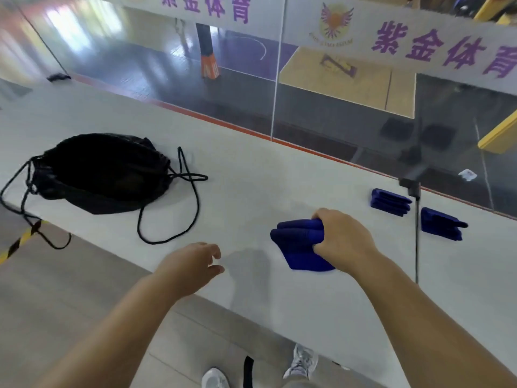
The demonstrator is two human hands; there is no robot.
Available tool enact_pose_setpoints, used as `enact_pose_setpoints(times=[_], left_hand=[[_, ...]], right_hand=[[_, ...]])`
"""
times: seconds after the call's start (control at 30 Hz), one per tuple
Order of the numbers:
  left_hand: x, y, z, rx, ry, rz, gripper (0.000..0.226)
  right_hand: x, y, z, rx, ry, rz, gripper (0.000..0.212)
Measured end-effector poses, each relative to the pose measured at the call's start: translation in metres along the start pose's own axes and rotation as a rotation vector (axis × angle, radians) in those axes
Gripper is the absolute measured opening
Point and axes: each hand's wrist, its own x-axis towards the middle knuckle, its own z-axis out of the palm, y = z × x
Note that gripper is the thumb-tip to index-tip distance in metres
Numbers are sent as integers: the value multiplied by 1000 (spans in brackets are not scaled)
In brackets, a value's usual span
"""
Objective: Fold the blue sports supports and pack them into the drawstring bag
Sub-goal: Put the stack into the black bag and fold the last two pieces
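Right hand grips a folded blue support on the counter — left hand loose, holding nothing. Black bag far left — two folded supports far right.

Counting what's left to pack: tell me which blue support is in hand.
The folded blue support nearest the bag, gripped by the right hand. The other two lie untouched farther right.

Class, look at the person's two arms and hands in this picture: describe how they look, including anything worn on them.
Both arms are bare from the picture's lower edge to the fingertips, with no sleeve in view. The left hand and right hand wear no gloves, and no watch, band or ring shows on either wrist or on the visible fingers.
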Motion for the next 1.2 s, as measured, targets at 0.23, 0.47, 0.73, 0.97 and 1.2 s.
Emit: enact_pose_setpoints(times=[0.23, 0.47, 0.73, 0.97, 1.2], left_hand=[[-46, -110, -34, -19, 91, -81, 34], [-61, -184, -63, -119, 193, -176, 30], [-12, -257, -108, -164, 244, -225, 26], [53, -309, -151, -203, 351, -195, 22], [112, -355, -185, -99, 398, -186, 31]], right_hand=[[-5, -120, 26, 28, 11, -108, 31], [19, -209, 34, 95, 4, -277, 32], [99, -276, 40, 204, 91, -386, 27], [175, -328, 49, 252, 89, -383, 35], [220, -368, 75, 398, -152, -384, 31]])
